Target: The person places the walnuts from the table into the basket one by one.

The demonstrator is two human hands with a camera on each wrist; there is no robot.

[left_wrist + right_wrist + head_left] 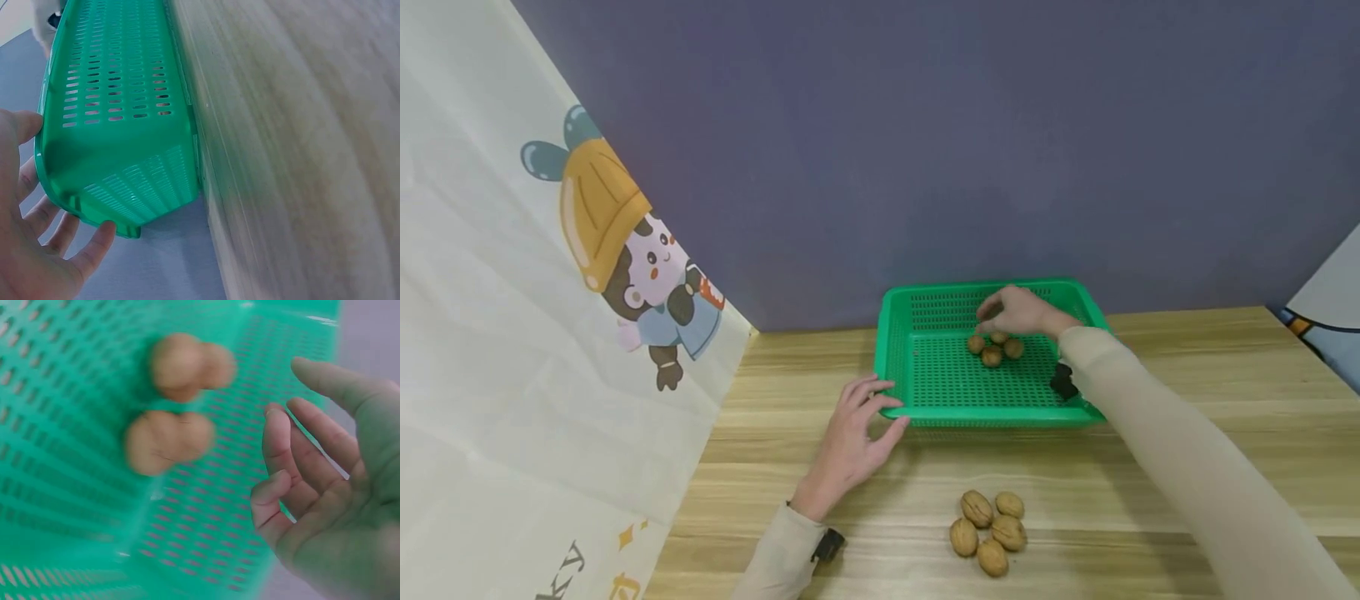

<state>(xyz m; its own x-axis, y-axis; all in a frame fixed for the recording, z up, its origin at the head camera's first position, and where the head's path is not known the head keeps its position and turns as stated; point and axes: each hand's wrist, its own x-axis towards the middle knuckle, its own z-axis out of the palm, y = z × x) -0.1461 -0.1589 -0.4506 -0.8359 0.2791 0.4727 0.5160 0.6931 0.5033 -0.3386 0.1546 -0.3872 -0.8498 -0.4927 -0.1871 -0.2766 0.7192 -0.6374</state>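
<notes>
In the head view, a dark wall (887, 142) rises at twelve o'clock, a wooden table (1187, 367) spreads at six, a white sheet (467, 292) bearing a cartoon figure (655, 262) is at nine, and another printed sheet (1333, 287) at three.

the head view looks forward and down; close wrist views share the green basket (985, 413), left facing its outside, right inside.
</notes>
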